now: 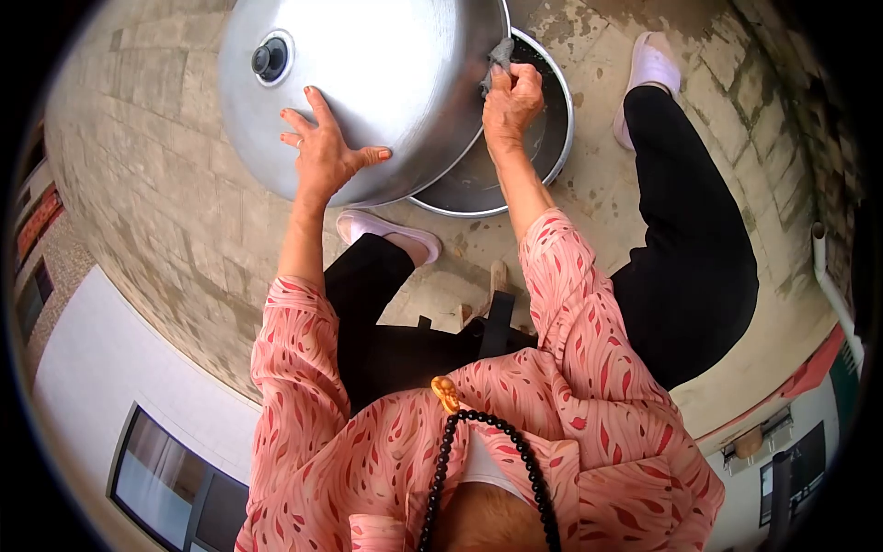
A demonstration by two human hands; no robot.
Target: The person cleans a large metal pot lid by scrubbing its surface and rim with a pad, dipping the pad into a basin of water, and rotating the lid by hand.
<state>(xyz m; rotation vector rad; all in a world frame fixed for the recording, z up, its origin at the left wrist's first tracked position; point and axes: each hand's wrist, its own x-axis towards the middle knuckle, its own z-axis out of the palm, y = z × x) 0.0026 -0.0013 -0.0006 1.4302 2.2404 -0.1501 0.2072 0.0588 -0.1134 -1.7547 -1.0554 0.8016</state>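
Observation:
A large domed metal lid (395, 83) with a black knob (270, 59) is tilted over a round metal basin (564, 138). My left hand (324, 152) lies on the dome below the knob, its fingers spread. At the lid's right rim, my right hand (511, 103) pinches a grey cloth (498, 66) against the edge. The basin's dark inside shows partly beneath the lid and behind my right forearm; the rest of it is hidden.
Stone paving (156, 166) surrounds the basin. My two feet in pale shoes (655, 66) stand on either side of it. Part of a wooden stool (498, 276) shows below me. A white pipe (832, 285) runs along the right edge.

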